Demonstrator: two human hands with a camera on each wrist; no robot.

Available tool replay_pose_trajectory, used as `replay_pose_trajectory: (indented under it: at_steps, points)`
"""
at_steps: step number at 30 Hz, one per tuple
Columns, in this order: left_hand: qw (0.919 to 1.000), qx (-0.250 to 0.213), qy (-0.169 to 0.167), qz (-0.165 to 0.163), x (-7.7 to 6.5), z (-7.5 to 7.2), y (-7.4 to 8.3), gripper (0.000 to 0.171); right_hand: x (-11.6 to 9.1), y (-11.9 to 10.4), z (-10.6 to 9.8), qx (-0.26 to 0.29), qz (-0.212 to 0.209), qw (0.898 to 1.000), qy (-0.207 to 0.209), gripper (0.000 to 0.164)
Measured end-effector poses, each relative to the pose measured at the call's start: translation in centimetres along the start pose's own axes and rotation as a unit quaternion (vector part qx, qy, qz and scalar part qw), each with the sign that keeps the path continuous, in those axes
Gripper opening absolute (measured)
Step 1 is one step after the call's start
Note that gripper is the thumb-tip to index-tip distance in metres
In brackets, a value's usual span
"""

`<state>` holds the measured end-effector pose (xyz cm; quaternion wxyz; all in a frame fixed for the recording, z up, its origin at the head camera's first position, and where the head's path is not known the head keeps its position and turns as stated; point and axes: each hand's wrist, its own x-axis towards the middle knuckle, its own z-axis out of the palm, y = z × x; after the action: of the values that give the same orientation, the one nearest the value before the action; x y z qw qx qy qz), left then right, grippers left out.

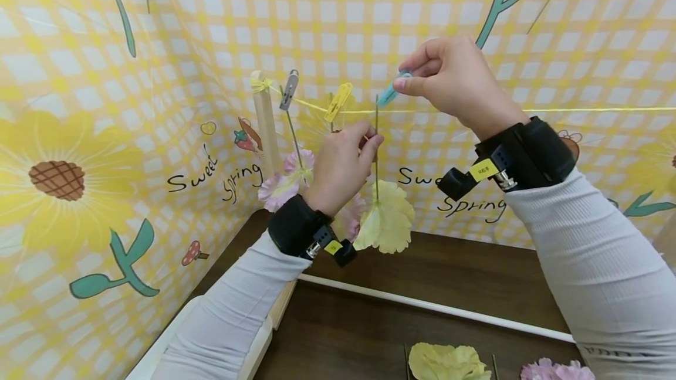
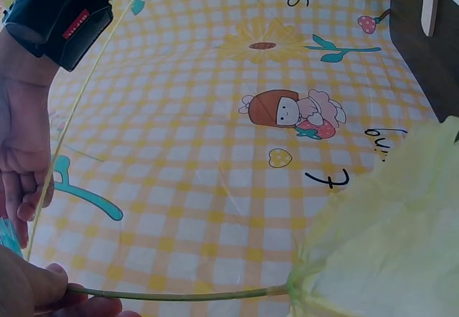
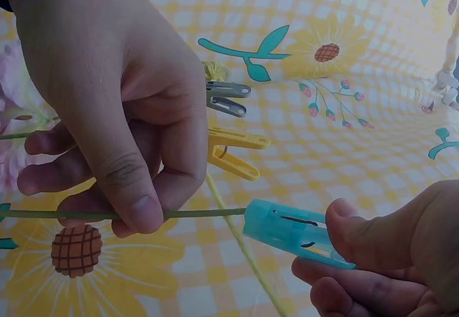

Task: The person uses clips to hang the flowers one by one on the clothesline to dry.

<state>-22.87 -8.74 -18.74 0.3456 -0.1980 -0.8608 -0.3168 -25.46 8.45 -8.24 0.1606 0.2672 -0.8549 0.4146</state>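
Note:
With thumb and fingertips, my left hand (image 1: pixel 345 160) pinches the thin green stem of a pale yellow artificial flower (image 1: pixel 388 219), which hangs head down. The stem's upper end rises past the yellow string (image 1: pixel 449 111). My right hand (image 1: pixel 454 84) pinches the handles of a blue clothespin (image 1: pixel 391 91). In the right wrist view the nose of the blue clothespin (image 3: pixel 283 231) is right at the stem's tip, close to the string. A grey clothespin (image 1: pixel 289 90) and a yellow clothespin (image 1: pixel 338 102) sit on the string to the left, with pink flowers (image 1: pixel 280 186) hanging below, partly behind my left hand.
A wooden post (image 1: pixel 266 125) holds the string's left end. Below lies a dark brown table (image 1: pixel 343 321) crossed by a white rod (image 1: pixel 438 308). Another yellow flower (image 1: pixel 449 362) and a pink flower (image 1: pixel 554 371) lie at the front. Yellow checked cloth (image 1: pixel 211 34) stands behind.

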Motion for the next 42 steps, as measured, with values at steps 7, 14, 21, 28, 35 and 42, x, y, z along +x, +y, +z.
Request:
replay_pose_trajectory:
  at_steps: [7, 14, 21, 28, 35, 42]
  points:
    - [0.9999, 0.000, -0.013, -0.008, 0.1, 0.1, 0.1, 0.016, 0.3, 0.1, 0.4, 0.003, 0.010, 1.000, -0.020, 0.026]
    - [0.9999, 0.002, -0.014, -0.007, 0.1, 0.0, 0.1, 0.017, 0.4, 0.0, 0.7, -0.002, 0.034, 0.998, -0.053, 0.026]
    - [0.9999, 0.012, -0.011, -0.003, 0.1, 0.1, 0.1, 0.017, 0.4, 0.0, 0.6, -0.023, 0.032, 0.996, -0.074, 0.027]
    - [0.9999, 0.011, -0.010, 0.000, -0.1, 0.2, 0.0, 0.016, 0.3, -0.1, 0.5, -0.032, 0.041, 0.992, -0.115, 0.037]
    - [0.9998, 0.009, -0.019, -0.007, -0.4, 0.1, -0.1, 0.016, -0.6, -0.2, 0.5, -0.088, 0.013, 0.990, -0.113, 0.063]
    - [0.9978, -0.041, -0.042, -0.032, -2.3, -1.5, -0.6, 0.017, -4.0, 0.5, 0.5, -0.100, -0.135, 0.985, 0.041, 0.049]
